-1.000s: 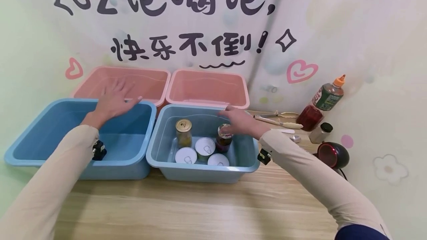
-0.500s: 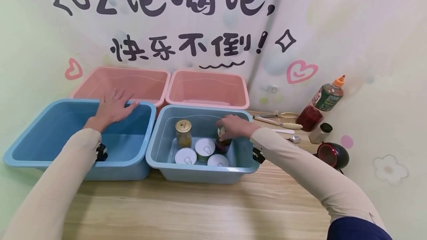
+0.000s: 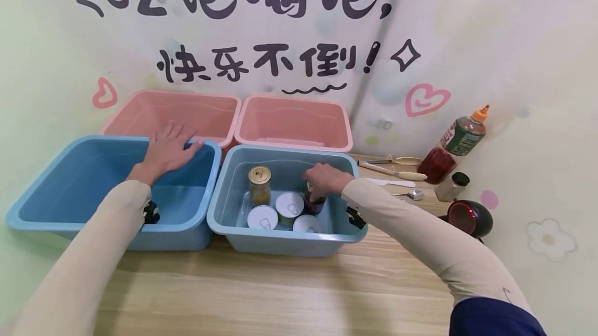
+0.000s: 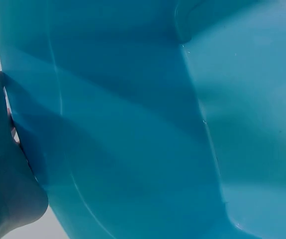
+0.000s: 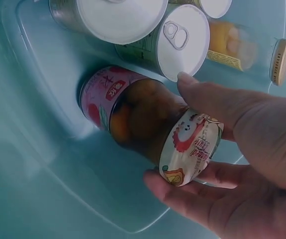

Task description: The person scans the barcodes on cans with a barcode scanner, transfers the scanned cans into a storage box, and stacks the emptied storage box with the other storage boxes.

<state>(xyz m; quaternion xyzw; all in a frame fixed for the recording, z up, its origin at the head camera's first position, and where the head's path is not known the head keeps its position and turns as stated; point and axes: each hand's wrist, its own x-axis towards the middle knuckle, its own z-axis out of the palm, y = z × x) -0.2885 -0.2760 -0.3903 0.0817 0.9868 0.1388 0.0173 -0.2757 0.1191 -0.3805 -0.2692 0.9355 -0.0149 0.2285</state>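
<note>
Left hand on empty blue tub, right hand gripping jar in second blue tub.
Left hand [image 3: 165, 150] lies flat, fingers spread, on the far rim of the left blue plastic tub [image 3: 56, 216]; wrist view shows only tub wall. Right hand [image 3: 327, 179] reaches into the right blue plastic tub [image 3: 280, 242], fingers clamped round the lid of the dark glass jar with pink label [image 5: 133, 112], clear only in the wrist view, beside white-lidded tins [image 3: 288, 205].

Upright fruit jar [image 5: 147, 124], printed lid
</note>
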